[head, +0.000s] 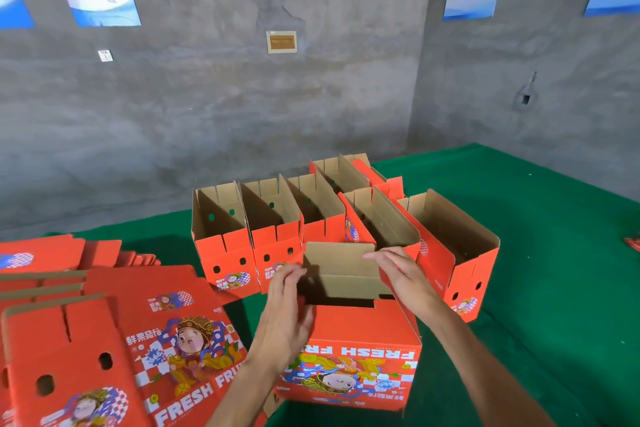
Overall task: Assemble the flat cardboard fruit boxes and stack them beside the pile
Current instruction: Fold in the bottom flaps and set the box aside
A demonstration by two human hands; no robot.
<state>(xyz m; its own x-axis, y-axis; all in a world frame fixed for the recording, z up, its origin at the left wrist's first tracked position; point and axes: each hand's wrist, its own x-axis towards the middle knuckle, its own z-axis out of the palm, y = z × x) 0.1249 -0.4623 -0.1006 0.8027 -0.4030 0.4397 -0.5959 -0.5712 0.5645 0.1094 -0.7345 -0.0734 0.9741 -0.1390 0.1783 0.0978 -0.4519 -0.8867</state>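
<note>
Both arms are reaching forward over the red box [349, 354] standing on the green cloth [536, 218] in front of the person. The left hand [287, 308] is hovering at its left edge, fingers loosely spread and holding nothing, while the right hand [403, 276] is pressing straight fingers against the raised brown flap [341, 269]. "FRESH" is showing upside down on the box; the flat pile [114, 347] lying left is reading "FRESH FRU". Assembled boxes [277, 236] are standing just behind.
</note>
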